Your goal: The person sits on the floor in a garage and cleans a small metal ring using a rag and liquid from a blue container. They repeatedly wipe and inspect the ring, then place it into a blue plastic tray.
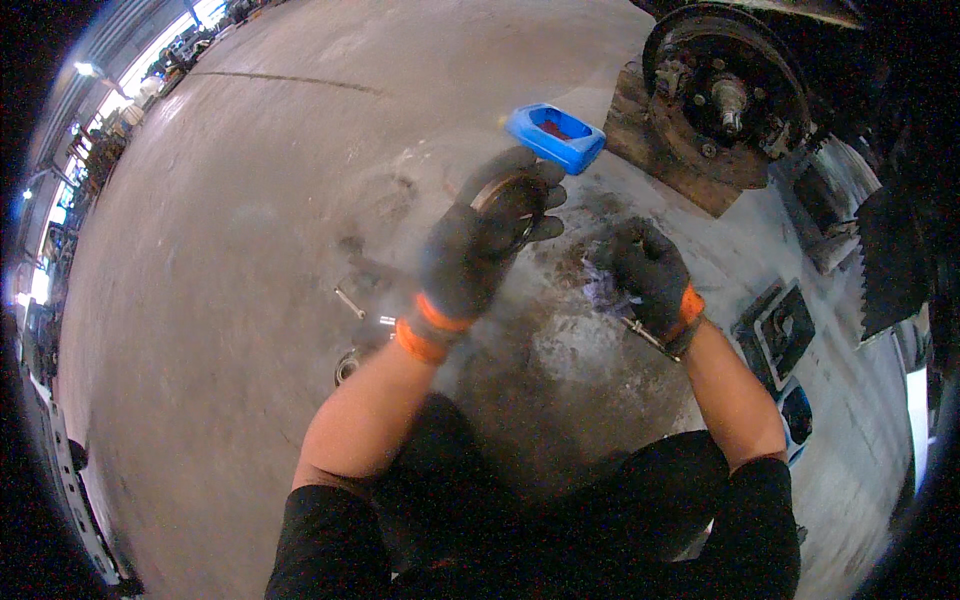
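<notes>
My left hand (pixel 468 250), in a dark glove with an orange cuff, holds a dark round ring-shaped part (pixel 515 203) against the palm. Just beyond its fingertips is a blue open container (pixel 568 152) with reddish stuff inside. My right hand (pixel 652 272), gloved alike, is closed on a crumpled greyish-purple rag (pixel 606 291), which hangs toward the left. Under the right wrist a slim metal tool (pixel 655 342) shows, partly covered by the hand. By my left forearm a small round metal ring (pixel 346 370) and a short metal tool (pixel 350 302) lie on the floor.
At the upper right a greasy wheel hub with a brake drum backing (pixel 728 100) stands over a brown board (pixel 640 150). Dark trays (pixel 785 335) and a blue-rimmed container (pixel 796 412) sit right of my right forearm. The concrete floor (pixel 230 250) is stained.
</notes>
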Available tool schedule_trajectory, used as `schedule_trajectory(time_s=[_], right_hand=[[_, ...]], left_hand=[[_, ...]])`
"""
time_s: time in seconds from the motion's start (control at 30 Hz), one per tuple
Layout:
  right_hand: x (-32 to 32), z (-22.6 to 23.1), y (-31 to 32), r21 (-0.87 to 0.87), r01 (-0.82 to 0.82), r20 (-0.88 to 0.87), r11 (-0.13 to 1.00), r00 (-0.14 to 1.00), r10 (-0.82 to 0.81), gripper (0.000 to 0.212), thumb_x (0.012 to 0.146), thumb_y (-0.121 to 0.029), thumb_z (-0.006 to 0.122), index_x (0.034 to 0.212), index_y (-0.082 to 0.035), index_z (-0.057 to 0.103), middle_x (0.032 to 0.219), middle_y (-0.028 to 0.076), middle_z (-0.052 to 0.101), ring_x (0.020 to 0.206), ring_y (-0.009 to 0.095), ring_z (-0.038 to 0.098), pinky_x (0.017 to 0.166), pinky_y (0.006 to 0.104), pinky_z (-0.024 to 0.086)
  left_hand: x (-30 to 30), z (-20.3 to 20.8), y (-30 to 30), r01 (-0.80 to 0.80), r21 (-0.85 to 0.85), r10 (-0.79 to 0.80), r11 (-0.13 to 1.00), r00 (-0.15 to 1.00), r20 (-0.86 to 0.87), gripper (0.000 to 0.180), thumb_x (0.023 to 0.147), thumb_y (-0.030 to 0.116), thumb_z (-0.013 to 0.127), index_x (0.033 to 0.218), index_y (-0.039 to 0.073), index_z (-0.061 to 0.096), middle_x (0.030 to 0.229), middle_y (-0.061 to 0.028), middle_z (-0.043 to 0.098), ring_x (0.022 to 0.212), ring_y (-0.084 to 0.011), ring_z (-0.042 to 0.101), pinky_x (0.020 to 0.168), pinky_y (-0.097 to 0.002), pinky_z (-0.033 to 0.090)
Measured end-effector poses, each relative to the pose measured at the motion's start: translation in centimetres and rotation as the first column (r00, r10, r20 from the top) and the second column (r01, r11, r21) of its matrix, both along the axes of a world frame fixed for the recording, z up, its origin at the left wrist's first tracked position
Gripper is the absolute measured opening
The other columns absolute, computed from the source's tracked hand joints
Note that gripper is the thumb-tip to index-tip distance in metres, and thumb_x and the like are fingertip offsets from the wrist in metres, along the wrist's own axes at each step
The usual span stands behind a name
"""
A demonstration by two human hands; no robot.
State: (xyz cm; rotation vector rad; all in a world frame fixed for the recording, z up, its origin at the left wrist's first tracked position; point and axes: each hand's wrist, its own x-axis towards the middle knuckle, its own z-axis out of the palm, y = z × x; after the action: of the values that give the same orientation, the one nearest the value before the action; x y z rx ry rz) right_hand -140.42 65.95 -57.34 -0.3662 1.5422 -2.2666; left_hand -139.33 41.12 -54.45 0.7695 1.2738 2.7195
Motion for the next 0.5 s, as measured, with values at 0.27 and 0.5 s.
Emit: schedule_trajectory(time_s=[0.27,0.5], right_hand=[[0.4,2.5,-2.8,-0.018,0.122,-0.03,0.992,0.992,-0.122,0.027,0.092,-0.001,0.065,0.116,-0.009,0.057,0.108,0.005,0.065,0.094,0.017,0.065,0.082,0.0321,0.056],[0.1,1.4,-2.3,0.153,0.273,-0.201,0.95,0.95,-0.241,0.026,0.091,-0.003,0.067,0.114,-0.009,0.058,0.109,0.004,0.065,0.097,0.016,0.064,0.082,0.0304,0.055]], left_hand=[[-0.3,-0.2,-0.6,0.158,0.255,-0.242,0.954,0.909,0.34,0.088,0.092,0.07,0.044,0.155,0.01,0.028,0.149,-0.0281,0.042,0.133,-0.046,0.047,0.113,-0.0608,0.035],[-0.8,-0.5,-0.8,0.103,0.501,-0.336,0.859,0.853,0.399,0.077,0.095,0.068,0.033,0.15,0.015,0.038,0.144,-0.0288,0.047,0.131,-0.0479,0.047,0.107,-0.0669,0.038]])
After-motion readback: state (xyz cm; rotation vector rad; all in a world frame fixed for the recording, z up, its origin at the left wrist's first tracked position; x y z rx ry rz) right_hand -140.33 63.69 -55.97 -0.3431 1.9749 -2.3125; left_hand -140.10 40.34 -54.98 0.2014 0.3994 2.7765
